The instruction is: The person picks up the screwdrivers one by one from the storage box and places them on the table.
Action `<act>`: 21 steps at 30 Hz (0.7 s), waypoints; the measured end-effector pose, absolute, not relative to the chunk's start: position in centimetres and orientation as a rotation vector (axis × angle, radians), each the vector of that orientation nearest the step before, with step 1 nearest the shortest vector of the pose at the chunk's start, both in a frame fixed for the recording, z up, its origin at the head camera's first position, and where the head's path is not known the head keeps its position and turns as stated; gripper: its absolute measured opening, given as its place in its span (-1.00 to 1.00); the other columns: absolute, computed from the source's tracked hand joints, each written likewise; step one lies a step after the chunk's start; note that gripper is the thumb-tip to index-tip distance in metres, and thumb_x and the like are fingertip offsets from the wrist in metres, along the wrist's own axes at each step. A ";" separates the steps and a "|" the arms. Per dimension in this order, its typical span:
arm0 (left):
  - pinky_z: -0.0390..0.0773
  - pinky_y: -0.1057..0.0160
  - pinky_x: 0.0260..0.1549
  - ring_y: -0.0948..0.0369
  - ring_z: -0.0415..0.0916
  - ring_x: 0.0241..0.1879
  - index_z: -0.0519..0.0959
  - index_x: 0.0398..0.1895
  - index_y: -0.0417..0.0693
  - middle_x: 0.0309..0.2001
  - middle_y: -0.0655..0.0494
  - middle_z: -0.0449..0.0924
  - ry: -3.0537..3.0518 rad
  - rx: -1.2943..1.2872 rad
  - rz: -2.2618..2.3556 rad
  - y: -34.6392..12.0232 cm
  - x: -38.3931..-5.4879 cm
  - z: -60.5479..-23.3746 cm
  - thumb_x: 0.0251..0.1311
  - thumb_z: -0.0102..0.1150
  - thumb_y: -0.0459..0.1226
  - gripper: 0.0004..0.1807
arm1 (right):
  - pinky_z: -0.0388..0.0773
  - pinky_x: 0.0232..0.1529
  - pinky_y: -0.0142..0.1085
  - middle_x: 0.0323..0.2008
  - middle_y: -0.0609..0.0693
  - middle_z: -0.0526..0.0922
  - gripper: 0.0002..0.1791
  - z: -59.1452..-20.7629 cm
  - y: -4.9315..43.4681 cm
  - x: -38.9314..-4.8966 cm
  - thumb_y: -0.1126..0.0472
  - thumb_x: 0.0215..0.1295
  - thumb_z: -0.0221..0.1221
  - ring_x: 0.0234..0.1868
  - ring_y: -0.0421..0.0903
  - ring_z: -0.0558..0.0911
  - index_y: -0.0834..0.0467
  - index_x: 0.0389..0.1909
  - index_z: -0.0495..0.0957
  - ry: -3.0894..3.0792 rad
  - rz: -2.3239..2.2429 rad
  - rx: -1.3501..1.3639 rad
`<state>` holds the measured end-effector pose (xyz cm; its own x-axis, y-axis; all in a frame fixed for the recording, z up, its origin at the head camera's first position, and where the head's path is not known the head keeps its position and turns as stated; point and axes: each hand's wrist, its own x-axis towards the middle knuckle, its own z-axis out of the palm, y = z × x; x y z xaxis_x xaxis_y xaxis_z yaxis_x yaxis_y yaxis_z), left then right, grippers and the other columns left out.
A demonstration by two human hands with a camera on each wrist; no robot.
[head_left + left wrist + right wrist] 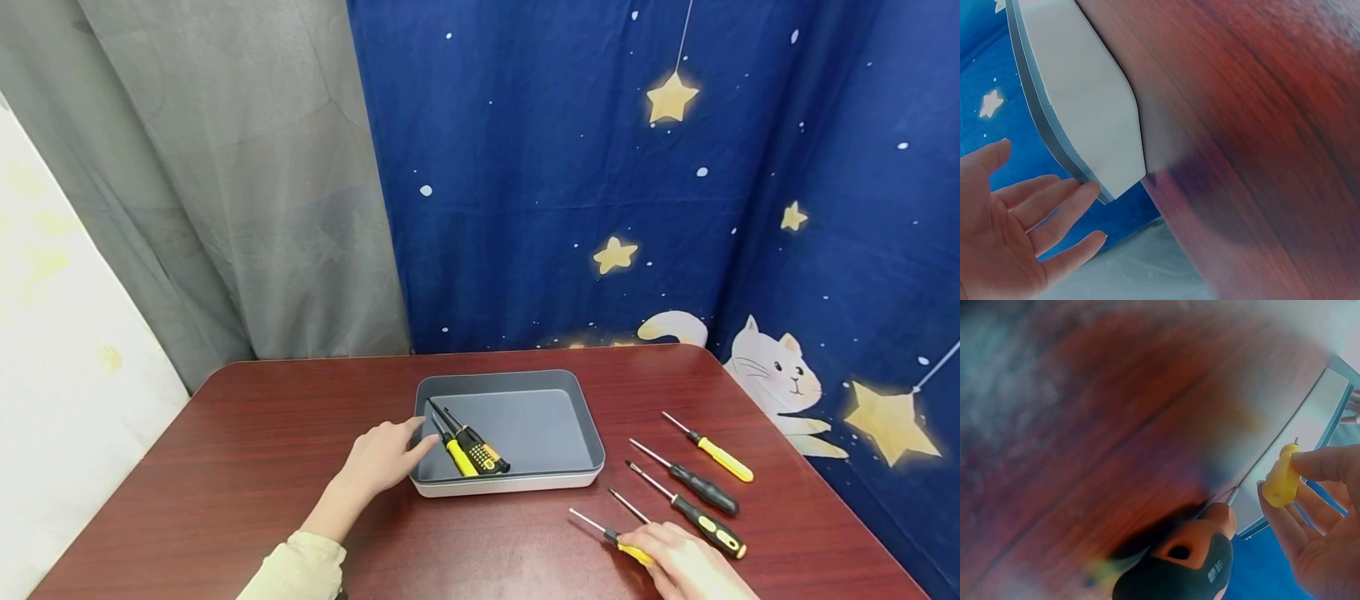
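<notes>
My right hand (678,560) pinches a small yellow-handled screwdriver (634,553) between thumb and fingers, its thin shaft pointing toward the tray. In the right wrist view the yellow handle (1282,481) shows end-on, above the table. Just beside it, another screwdriver's shaft (628,505) runs under my right hand, which hides its handle. My left hand (382,454) is at the left rim of a grey-lined white tray (525,482), fingers spread and relaxed. In the left wrist view fingertips meet the tray's edge (1063,153). Inside the tray's left part lie several screwdrivers (461,457) with yellow and black handles.
Right of the tray, a black-and-yellow screwdriver (708,527), a black one (705,487) and a yellow one (723,458) lie side by side on the reddish wooden table (262,433). Behind it hang a grey curtain (300,208) and a blue starry curtain (525,208).
</notes>
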<state>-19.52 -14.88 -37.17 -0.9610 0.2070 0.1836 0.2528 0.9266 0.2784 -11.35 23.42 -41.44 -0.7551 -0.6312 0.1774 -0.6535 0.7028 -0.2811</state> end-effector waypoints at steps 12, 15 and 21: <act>0.47 0.08 -0.50 0.06 0.52 -0.39 0.51 -0.02 -0.14 -0.31 -0.04 0.58 -2.931 -0.349 -0.453 -14.9 -19.6 -37.3 0.11 0.03 0.03 -0.50 | 0.45 -0.28 -0.31 -0.30 -0.29 0.46 -0.74 -41.6 23.5 -11.6 0.29 0.06 0.18 -0.31 -0.28 0.42 0.01 -0.18 0.52 -2.972 0.565 1.052; 0.47 0.09 -0.51 0.08 0.52 -0.40 0.51 -0.02 -0.15 -0.33 -0.03 0.58 -2.930 -0.352 -0.460 -14.9 -19.5 -37.3 0.11 0.04 0.02 -0.50 | 0.45 -0.30 -0.31 -0.30 -0.29 0.46 -0.74 -41.7 23.5 -11.7 0.30 0.06 0.18 -0.32 -0.29 0.42 0.02 -0.19 0.52 -2.985 0.567 1.054; 0.47 0.10 -0.51 0.10 0.51 -0.41 0.51 -0.02 -0.15 -0.35 -0.02 0.58 -2.931 -0.352 -0.470 -15.0 -19.5 -37.3 0.11 0.04 0.02 -0.50 | 0.45 -0.34 -0.33 -0.31 -0.29 0.46 -0.72 -42.1 23.7 -11.8 0.34 0.04 0.18 -0.33 -0.30 0.42 0.02 -0.19 0.52 -2.921 0.556 1.100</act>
<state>-19.51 -14.98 -37.32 -0.9608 0.2060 0.1853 0.2536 0.9233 0.2884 -11.78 23.70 -42.07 -0.7588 -0.6443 0.0954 -0.6342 0.6976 -0.3332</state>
